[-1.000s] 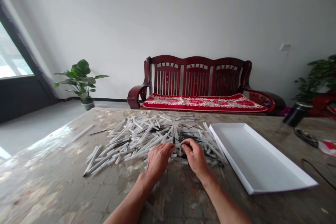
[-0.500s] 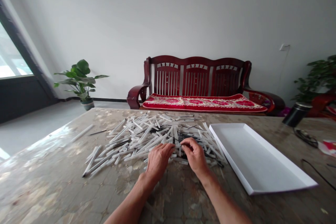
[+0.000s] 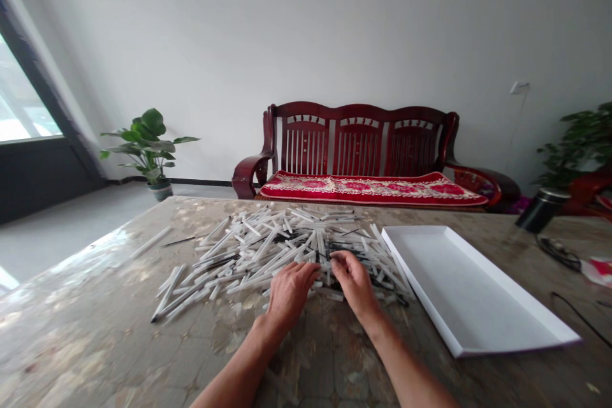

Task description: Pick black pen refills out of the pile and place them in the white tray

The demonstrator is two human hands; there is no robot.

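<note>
A loose heap of whitish, tube-like pen barrels (image 3: 261, 245), mixed with thin black pen parts, lies on the table in front of me. At its near edge are both of my hands, their fingertips almost meeting. My left hand (image 3: 291, 287) is closed in a pinch, fingers pointing to the right. Facing it, my right hand (image 3: 352, 277) pinches too, with thumb and forefinger together. Something small, pale and dark, shows between the two sets of fingertips, but I cannot make out what it is or which hand grips it.
To the right of the heap lies a shallow white tray (image 3: 478, 293). Beyond it are a black cylinder (image 3: 542, 209) and dark cables (image 3: 559, 254). A single tube (image 3: 150, 242) lies apart at the left. A red wooden bench (image 3: 358, 146) stands behind the patterned table (image 3: 95, 331).
Both hands stay in nearly the same place at the heap's near edge, with only slight shifts of the fingers. The heap and tray look unchanged.
</note>
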